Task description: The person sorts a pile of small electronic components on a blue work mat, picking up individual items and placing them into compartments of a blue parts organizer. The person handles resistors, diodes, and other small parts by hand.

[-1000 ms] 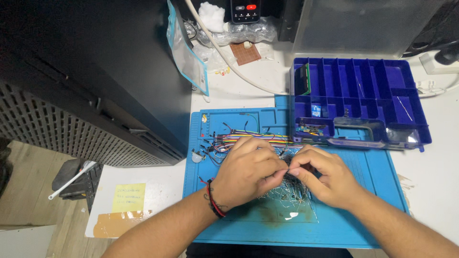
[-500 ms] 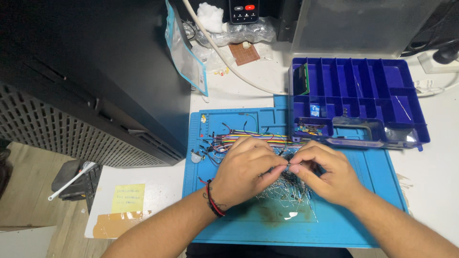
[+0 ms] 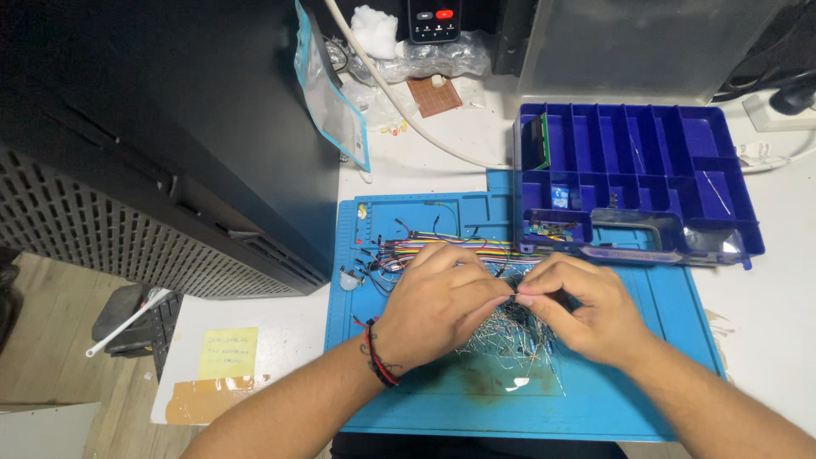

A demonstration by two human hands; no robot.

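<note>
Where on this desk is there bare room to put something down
Bare patches: the white desk right of the blue mat, the mat's near strip below both hands, and the desk between the yellow note and the mat. Crowded: the wire pile under the left hand and right hand, and the jumper wires.

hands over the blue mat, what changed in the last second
Barely anything. The left hand and right hand stay fingertip to fingertip over the pile of wire-leaded components, pinching something small and dark; whether the grip changed is too small to tell. The jumper wires, blue mat and blue compartment box stayed put.
</note>
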